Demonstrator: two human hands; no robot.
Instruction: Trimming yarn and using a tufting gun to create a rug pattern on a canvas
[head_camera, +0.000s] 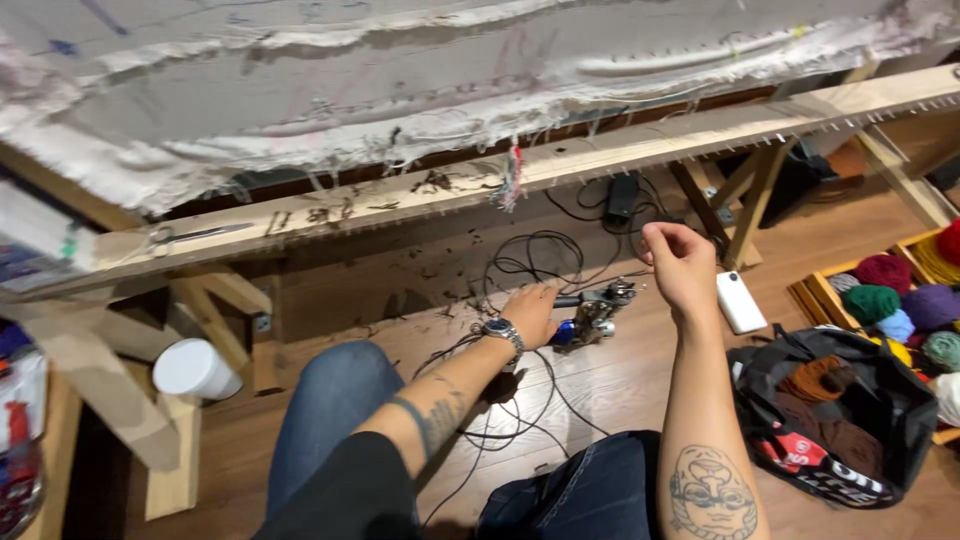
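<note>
We see the small metal tufting gun with blue body (590, 318) low over the brown wooden plank floor (640, 380), centre of scene, just near of the long pale wooden frame rail (600, 160). Our left hand (530, 312) is wrapped closed around its near-left end, wristwatch (500, 330) on that wrist. Our right hand (682, 262) is raised just right of and above the tool, fingertips pressed together, apparently pinching a thin strand; the strand itself is too fine to confirm.

Handling judgement:
- Gun: rigid, metal, likely moderately heavy for its size. Grip at the body/handle end, where the left hand sits. Keep off the far tip with exposed mechanism.
- Thin black cable (530, 400) trails in loops across the floor and between our knees; limp, snag-prone.
- Any yarn strand: soft, light, slips easily, needs a firm pinch.

Nearby: white lidded plastic tub (195, 368) far left by a frame leg, flat white rectangular box (740, 302) right of the right hand, open black bag holding brown yarn (830, 410) near right, wooden crate of coloured yarn balls (900, 295) at right edge, off-white backing cloth (350, 90) stretched above.

Hard to make out:
- Gun mostly covered by the left hand; trigger and handle shape hidden.
- Whether the gun rests on the floor or is lifted: cannot tell.
- Crate and bag cut off at right edge.
- Items at far left edge blurred, unidentifiable.
</note>
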